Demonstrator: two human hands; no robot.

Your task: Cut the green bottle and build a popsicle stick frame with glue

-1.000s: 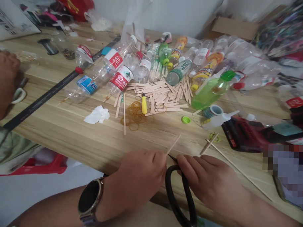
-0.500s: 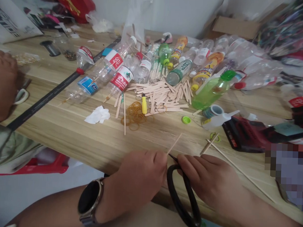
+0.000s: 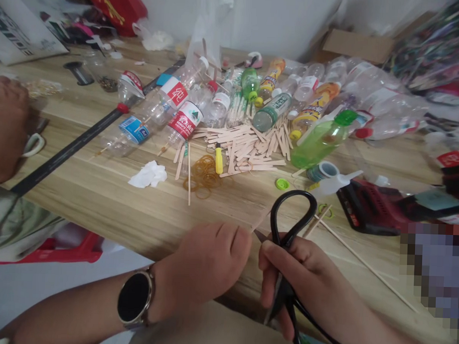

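Observation:
My left hand point(image 3: 207, 264), with a dark watch point(image 3: 135, 296) on its wrist, is closed in a pinch on a thin wooden stick point(image 3: 258, 222) at the near edge of the wooden table point(image 3: 100, 197). My right hand point(image 3: 304, 280) is wrapped round black scissors point(image 3: 288, 219). One big handle loop stands up above the fingers and the blades meet the stick beside my left fingertips.
Several plastic bottles point(image 3: 179, 115), a pile of flat wooden sticks point(image 3: 245, 142), rubber bands point(image 3: 203, 173), a yellow tool point(image 3: 218, 159), a white tissue point(image 3: 148, 174) and a glue bottle point(image 3: 332, 183) lie mid-table. A long skewer point(image 3: 362, 262) lies right. Another person's hand point(image 3: 7, 124) is far left by a black ruler point(image 3: 72, 146).
My right hand has turned the scissors, so the handle loop that hung below the table edge now stands up above my fingers. My left hand stays pinched on the stick.

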